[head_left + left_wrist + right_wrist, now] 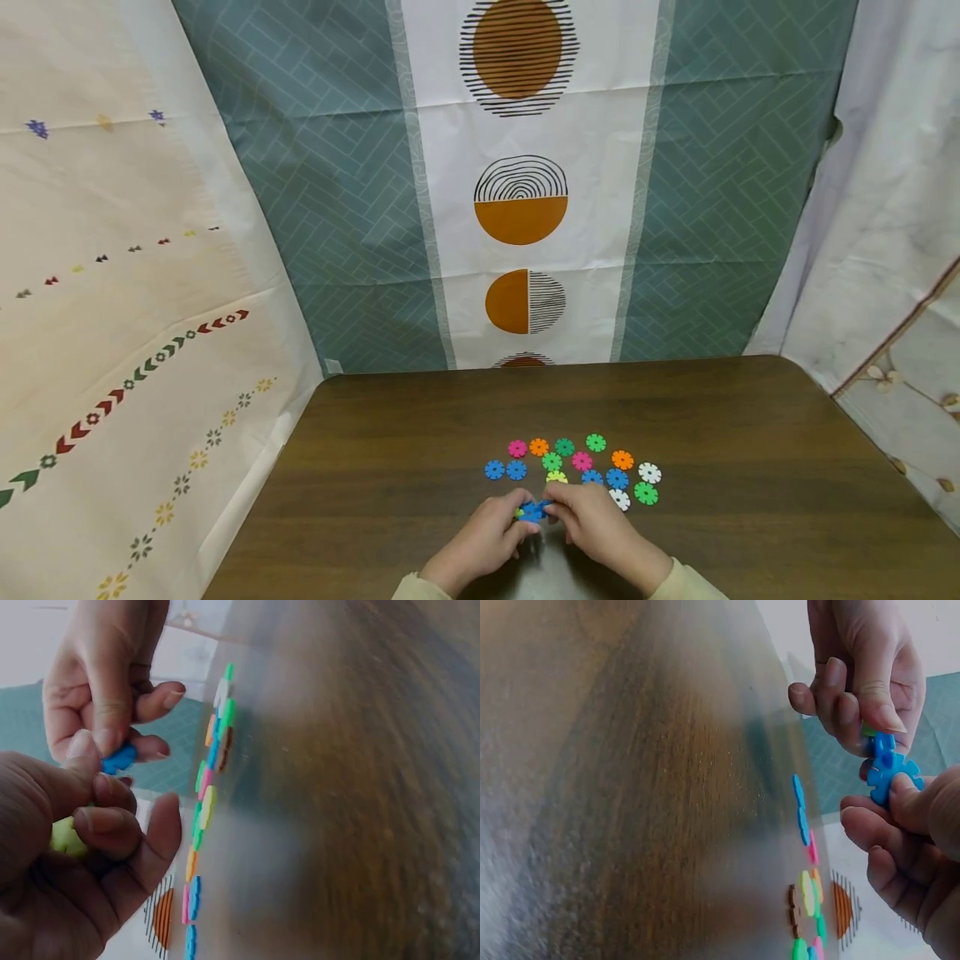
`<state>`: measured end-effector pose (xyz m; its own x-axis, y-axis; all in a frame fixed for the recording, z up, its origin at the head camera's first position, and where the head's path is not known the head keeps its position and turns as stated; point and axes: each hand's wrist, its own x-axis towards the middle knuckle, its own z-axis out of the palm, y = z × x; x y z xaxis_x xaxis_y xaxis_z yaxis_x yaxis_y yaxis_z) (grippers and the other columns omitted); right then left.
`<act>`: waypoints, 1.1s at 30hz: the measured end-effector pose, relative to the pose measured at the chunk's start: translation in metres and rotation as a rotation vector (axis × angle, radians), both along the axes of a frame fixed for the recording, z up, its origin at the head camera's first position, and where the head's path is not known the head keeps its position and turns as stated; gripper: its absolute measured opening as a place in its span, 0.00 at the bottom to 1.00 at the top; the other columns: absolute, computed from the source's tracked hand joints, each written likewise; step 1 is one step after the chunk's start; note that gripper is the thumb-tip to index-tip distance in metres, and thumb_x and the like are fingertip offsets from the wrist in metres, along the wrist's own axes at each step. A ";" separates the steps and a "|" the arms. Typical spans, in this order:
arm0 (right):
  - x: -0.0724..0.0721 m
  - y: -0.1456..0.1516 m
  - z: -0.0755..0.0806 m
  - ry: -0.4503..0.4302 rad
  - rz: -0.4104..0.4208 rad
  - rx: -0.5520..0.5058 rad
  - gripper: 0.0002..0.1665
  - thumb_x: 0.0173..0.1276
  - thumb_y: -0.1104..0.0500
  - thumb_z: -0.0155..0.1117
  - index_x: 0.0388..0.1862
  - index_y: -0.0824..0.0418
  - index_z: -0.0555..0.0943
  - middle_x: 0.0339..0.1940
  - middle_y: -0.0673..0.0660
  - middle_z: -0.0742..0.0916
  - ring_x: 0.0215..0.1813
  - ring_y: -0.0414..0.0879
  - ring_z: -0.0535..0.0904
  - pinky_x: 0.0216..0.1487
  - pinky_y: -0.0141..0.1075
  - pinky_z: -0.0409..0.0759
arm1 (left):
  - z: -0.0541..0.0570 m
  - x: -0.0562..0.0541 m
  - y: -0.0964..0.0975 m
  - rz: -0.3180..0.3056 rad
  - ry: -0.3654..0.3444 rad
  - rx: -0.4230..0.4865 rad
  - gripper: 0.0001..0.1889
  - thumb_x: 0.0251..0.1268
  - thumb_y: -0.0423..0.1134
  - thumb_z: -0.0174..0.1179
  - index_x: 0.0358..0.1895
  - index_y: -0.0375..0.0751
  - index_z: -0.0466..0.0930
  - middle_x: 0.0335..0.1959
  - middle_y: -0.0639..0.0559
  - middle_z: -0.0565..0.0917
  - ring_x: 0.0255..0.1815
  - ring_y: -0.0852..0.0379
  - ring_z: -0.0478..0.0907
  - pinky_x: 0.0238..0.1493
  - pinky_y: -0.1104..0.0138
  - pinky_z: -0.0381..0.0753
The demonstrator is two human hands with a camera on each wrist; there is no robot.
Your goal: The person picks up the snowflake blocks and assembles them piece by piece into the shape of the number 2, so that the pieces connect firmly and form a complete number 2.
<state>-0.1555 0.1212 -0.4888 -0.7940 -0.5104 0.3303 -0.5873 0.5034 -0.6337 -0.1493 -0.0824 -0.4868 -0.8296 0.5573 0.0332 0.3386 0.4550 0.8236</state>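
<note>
Both hands meet above the near part of the table around a few small plastic notched discs. My right hand [592, 521] pinches a blue notched disc [889, 776] between thumb and fingers. Against it, edge to edge, sits another blue piece [885, 741], which the thumb and fingers of my left hand [491, 533] hold. A yellow-green disc [67, 837] also shows within the left hand, partly covered by its fingers. Whether the blue pieces are slotted together I cannot tell.
Beyond the hands, several loose notched discs lie flat on the brown wooden table [390, 467]: blue discs [505, 470] at the left, pink, orange and green ones behind, a white disc [650, 473] and a green disc [646, 493] at the right. Patterned cloths [360, 208] hang around the table.
</note>
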 end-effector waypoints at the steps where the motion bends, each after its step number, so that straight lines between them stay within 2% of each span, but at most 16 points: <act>1: 0.000 0.000 -0.001 -0.003 0.003 -0.012 0.10 0.70 0.63 0.61 0.29 0.52 0.76 0.22 0.46 0.83 0.15 0.25 0.68 0.21 0.26 0.72 | 0.000 0.000 0.000 0.003 -0.005 0.008 0.04 0.71 0.35 0.57 0.45 0.43 0.74 0.25 0.55 0.77 0.17 0.66 0.74 0.24 0.73 0.77; 4: -0.002 0.000 0.000 0.007 -0.003 -0.029 0.09 0.70 0.62 0.61 0.29 0.51 0.76 0.21 0.46 0.83 0.16 0.26 0.68 0.21 0.26 0.72 | -0.002 -0.001 -0.001 0.007 -0.003 0.043 0.06 0.71 0.35 0.57 0.47 0.44 0.75 0.26 0.54 0.78 0.17 0.67 0.73 0.24 0.72 0.77; 8: -0.004 -0.001 0.002 0.026 -0.024 -0.024 0.08 0.69 0.61 0.62 0.30 0.50 0.77 0.17 0.45 0.79 0.16 0.27 0.68 0.22 0.27 0.71 | -0.004 -0.002 -0.003 0.015 0.013 0.067 0.09 0.71 0.40 0.57 0.52 0.47 0.75 0.28 0.58 0.79 0.18 0.69 0.70 0.24 0.72 0.74; 11: -0.005 -0.002 0.002 0.023 -0.040 -0.010 0.07 0.69 0.60 0.64 0.30 0.50 0.78 0.17 0.44 0.79 0.16 0.28 0.67 0.22 0.27 0.71 | -0.005 -0.002 -0.004 0.043 0.033 0.056 0.13 0.71 0.45 0.58 0.56 0.51 0.76 0.37 0.64 0.82 0.29 0.70 0.74 0.33 0.71 0.75; 15: -0.006 -0.002 0.003 -0.009 -0.058 0.003 0.06 0.68 0.58 0.65 0.30 0.49 0.80 0.19 0.45 0.81 0.17 0.29 0.68 0.22 0.28 0.71 | -0.004 -0.002 -0.002 0.095 0.050 0.034 0.14 0.69 0.48 0.60 0.55 0.55 0.79 0.49 0.64 0.82 0.47 0.67 0.76 0.45 0.68 0.76; 21: -0.011 0.001 0.003 -0.139 -0.044 -0.029 0.03 0.67 0.56 0.67 0.33 0.52 0.81 0.27 0.47 0.86 0.19 0.33 0.74 0.22 0.29 0.75 | -0.007 -0.001 -0.005 0.144 0.043 0.008 0.10 0.65 0.46 0.64 0.47 0.51 0.80 0.41 0.63 0.83 0.40 0.68 0.76 0.40 0.68 0.75; 25: -0.018 0.003 0.001 -0.195 -0.049 -0.046 0.03 0.66 0.58 0.68 0.34 0.56 0.82 0.30 0.50 0.86 0.19 0.37 0.76 0.22 0.30 0.76 | -0.011 0.000 -0.007 0.188 0.068 -0.029 0.12 0.64 0.47 0.66 0.46 0.50 0.79 0.40 0.62 0.83 0.40 0.66 0.77 0.40 0.66 0.76; 30: -0.031 -0.001 -0.003 -0.161 -0.098 0.018 0.02 0.66 0.60 0.68 0.33 0.55 0.83 0.33 0.49 0.86 0.18 0.36 0.74 0.23 0.30 0.75 | -0.012 -0.002 -0.009 0.251 0.115 -0.044 0.13 0.62 0.49 0.67 0.45 0.48 0.82 0.42 0.60 0.82 0.45 0.61 0.78 0.45 0.62 0.78; 33: -0.040 -0.008 -0.007 -0.095 -0.108 0.087 0.02 0.65 0.61 0.69 0.35 0.55 0.83 0.34 0.47 0.86 0.25 0.36 0.77 0.30 0.33 0.78 | -0.012 -0.002 -0.010 0.278 0.128 -0.034 0.14 0.61 0.49 0.68 0.44 0.46 0.83 0.42 0.58 0.82 0.46 0.57 0.79 0.46 0.60 0.78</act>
<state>-0.1953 0.1131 -0.4959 -0.8712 -0.4439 0.2099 -0.4666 0.6156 -0.6350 -0.1509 -0.0929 -0.4986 -0.9408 0.3118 0.1328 0.2973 0.5714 0.7649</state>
